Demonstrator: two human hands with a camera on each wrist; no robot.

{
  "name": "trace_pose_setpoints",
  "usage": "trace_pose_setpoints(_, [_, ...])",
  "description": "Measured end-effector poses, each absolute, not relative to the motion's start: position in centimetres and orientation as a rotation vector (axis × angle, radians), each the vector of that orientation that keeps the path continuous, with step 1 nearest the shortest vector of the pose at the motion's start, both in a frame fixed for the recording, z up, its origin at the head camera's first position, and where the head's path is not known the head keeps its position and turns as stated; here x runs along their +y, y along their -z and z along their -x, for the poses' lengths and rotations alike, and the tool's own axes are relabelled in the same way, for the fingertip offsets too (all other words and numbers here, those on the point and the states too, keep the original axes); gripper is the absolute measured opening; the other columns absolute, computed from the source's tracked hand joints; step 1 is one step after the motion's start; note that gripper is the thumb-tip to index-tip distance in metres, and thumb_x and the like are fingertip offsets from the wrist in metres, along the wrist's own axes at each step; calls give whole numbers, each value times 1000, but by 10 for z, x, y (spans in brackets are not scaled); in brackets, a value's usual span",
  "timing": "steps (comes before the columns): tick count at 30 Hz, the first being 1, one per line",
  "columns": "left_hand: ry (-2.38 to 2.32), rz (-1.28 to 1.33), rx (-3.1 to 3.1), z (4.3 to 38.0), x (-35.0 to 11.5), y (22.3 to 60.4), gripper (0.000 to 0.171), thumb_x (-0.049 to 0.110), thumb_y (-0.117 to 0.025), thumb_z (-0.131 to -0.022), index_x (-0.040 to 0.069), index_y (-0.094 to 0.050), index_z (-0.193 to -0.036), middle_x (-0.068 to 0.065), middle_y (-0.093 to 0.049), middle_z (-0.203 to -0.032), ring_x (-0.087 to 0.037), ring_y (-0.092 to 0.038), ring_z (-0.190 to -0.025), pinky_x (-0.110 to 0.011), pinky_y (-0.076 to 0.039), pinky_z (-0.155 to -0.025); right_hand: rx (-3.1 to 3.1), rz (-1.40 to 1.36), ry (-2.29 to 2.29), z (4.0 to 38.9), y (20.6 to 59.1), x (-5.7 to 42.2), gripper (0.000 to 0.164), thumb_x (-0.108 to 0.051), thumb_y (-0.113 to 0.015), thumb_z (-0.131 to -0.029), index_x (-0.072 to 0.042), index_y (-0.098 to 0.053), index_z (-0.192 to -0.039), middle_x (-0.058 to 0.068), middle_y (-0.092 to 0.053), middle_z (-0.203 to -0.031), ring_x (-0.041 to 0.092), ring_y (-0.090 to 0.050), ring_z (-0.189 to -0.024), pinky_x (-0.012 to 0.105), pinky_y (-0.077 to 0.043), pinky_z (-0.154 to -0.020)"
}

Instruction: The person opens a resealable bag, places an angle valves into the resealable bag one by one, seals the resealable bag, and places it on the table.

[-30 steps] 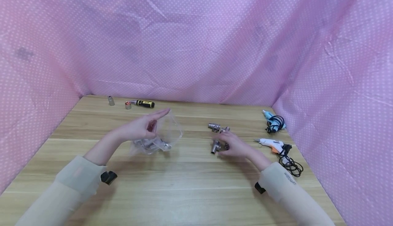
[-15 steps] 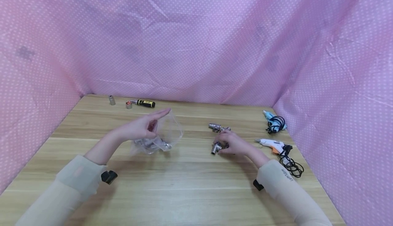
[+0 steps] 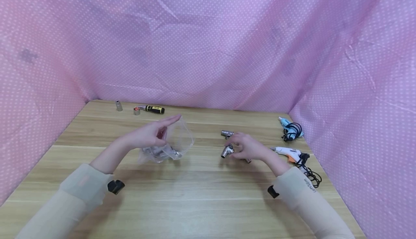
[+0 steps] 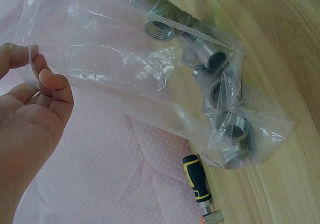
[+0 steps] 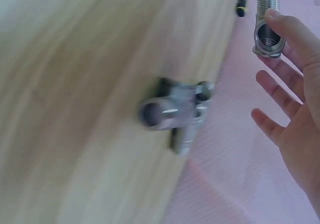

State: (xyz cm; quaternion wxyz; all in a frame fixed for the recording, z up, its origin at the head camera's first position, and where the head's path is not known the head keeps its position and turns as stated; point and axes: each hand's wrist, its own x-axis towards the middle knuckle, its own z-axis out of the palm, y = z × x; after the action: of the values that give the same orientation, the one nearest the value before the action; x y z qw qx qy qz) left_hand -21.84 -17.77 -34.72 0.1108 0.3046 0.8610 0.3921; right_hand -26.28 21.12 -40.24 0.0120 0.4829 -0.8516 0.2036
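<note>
My left hand (image 3: 150,134) pinches the edge of a clear plastic bag (image 4: 117,66) and holds its mouth up. Several threaded metal pipe fittings (image 4: 211,53) lie inside the bag, on the wooden table. Between the thumb and fingers of my right hand (image 3: 251,148) is a silver tee fitting (image 5: 268,24) with threaded ends, lifted a little above the table. Other loose tee fittings (image 3: 226,133) lie on the table close to that hand, partly hidden by it; they look blurred in the right wrist view.
At the back left stand a small metal cylinder (image 3: 118,106) and a short metal fitting with orange inside (image 3: 137,111), beside a yellow-and-black screwdriver (image 3: 154,109). A blue glue gun (image 3: 289,127) and a white one (image 3: 289,151) with black cords lie at the right. Pink dotted cloth surrounds the table.
My right hand has reached among the loose fittings, gripped one tee and raised it slightly off the table. My left hand and the bag have stayed in place.
</note>
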Motion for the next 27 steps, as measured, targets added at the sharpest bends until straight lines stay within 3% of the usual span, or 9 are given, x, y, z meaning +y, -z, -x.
trace_pose_setpoints(7, [-1149, -905, 2530, 220, -179, 349, 94, -6, -61, -73, 21, -18, -152, -4, -14, -158, -14, -46, -67, -23, -43, -55, -2507, -1575, -686, 259, 376, 195, 36, -14, -79, -73, -10, -67, -106, 4, -67, -107, 18, -61, -102, 33, -51, -88])
trace_pose_setpoints(13, [-1159, -905, 2523, 220, -178, 349, 94, -7, -61, -73, 21, -19, -152, -3, -14, -158, -14, -46, -67, -23, -44, -55, -2433, -1583, -668, 257, 353, 178, 38, -19, -79, -73, -6, -66, -107, 4, -67, -106, 17, -63, -97, 32, -51, -87])
trace_pose_setpoints(17, [-1162, -904, 2522, 219, -177, 347, 93, -7, -61, -73, 18, -19, -152, -4, -15, -158, -14, -46, -67, -23, -44, -55, -2473, -1508, -636, 253, 341, 164, 39, -25, -77, -76, -11, -66, -110, 1, -66, -110, 15, -62, -99, 32, -50, -88])
trace_pose_setpoints(27, [-1177, -891, 2504, 218, -176, 347, 93, -6, -62, -74, 21, -19, -152, -4, -16, -158, -16, -48, -69, -25, -46, -56, -2392, -1497, -631, 251, 334, 114, 40, -30, -78, -75, -12, -68, -109, -1, -66, -110, 12, -60, -100, 28, -46, -93])
